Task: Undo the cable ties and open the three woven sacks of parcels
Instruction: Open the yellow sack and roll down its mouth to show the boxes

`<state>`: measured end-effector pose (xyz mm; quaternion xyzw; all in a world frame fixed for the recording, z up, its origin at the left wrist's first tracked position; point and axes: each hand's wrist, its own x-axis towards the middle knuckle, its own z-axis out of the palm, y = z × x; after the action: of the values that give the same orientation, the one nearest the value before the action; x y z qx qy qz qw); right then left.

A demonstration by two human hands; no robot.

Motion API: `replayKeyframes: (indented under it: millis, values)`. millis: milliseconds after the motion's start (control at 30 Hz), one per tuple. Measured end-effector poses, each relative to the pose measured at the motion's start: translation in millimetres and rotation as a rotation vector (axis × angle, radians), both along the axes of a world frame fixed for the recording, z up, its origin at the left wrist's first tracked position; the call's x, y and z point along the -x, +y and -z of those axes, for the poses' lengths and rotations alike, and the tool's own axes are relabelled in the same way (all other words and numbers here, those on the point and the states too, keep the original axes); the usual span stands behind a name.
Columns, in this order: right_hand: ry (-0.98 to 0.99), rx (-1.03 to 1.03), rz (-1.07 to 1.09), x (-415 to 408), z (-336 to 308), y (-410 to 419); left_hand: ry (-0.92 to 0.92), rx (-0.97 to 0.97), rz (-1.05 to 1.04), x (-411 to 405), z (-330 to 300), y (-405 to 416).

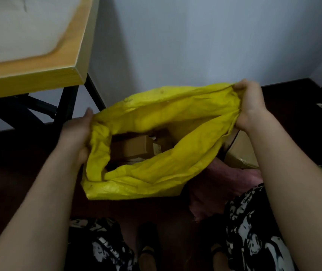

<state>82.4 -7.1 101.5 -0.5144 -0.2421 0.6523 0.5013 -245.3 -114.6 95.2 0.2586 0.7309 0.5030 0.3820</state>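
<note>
My left hand (pixel 78 132) grips the left edge of the yellow sack (pixel 156 153) and my right hand (pixel 251 106) clutches its bunched far-right rim, holding the mouth wide. The sack stands on the dark floor (pixel 19 173) before me, brown boxes (pixel 134 147) inside, right of the wooden table (pixel 38 79).

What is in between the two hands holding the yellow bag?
In the head view, the open mouth of the yellow sack stretches between the left hand and right hand. Brown cardboard parcels show inside.
</note>
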Motion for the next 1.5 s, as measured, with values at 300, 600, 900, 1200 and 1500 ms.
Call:
replayKeyframes:
  millis: [300,600,900,1200,1500]
  values:
    - [-1.434,-0.380,-0.093,21.6,12.2,-13.2,-0.371,0.123,0.066,13.5,11.0,-6.8]
    - [-1.331,-0.728,-0.776,67.2,29.6,-17.7,-0.388,0.108,0.086,14.0,0.5,-14.0]
    - [-0.421,-0.283,-0.526,71.7,6.7,-15.0,0.973,-0.202,0.231,-8.9,-3.1,-19.4]
    - [-0.083,-0.070,-0.431,72.5,1.3,-12.9,1.324,-0.379,0.755,-45.0,0.8,-4.4]
    - [0.136,0.032,-0.379,62.3,-0.9,-9.3,1.419,-0.279,0.732,-55.0,6.3,-3.5]
